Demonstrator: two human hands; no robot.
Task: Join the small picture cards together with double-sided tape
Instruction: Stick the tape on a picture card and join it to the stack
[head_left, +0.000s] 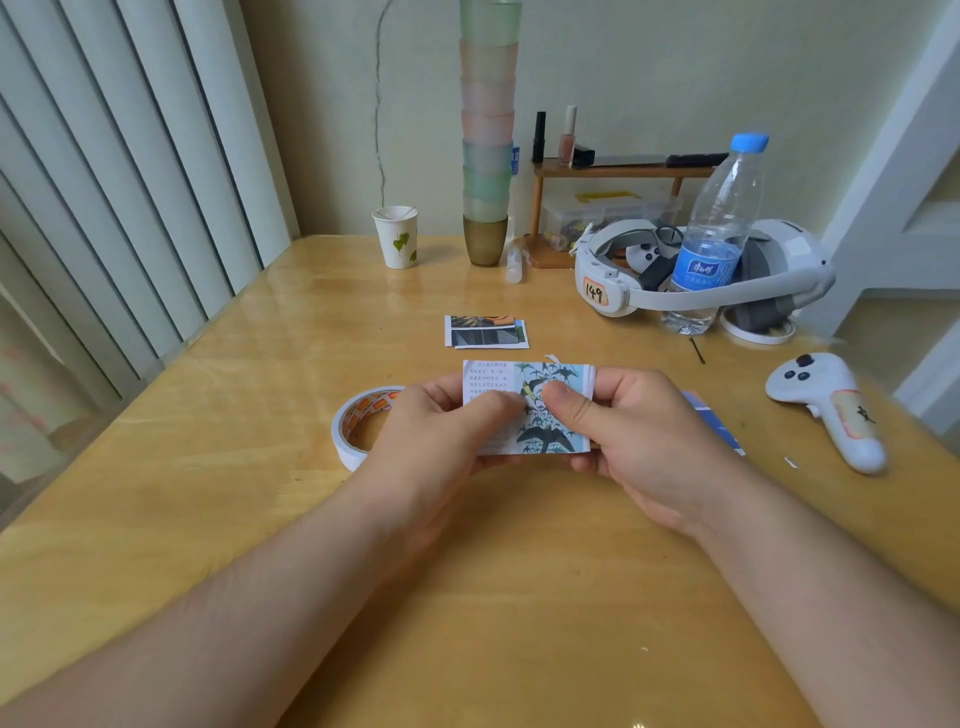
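Observation:
Both my hands hold a small picture card with birds and printed text just above the wooden table. My left hand grips its left side, thumb pressed on the face. My right hand grips the right side, thumb on the picture. A thin white strip sticks up at the card's top right edge. A roll of double-sided tape lies on the table just left of my left hand. A small stack of other picture cards lies farther back. A blue card lies partly hidden under my right hand.
A white controller lies at the right. Behind it stand a water bottle and a white headset. A paper cup, a tall stack of cups and a small wooden shelf line the back wall.

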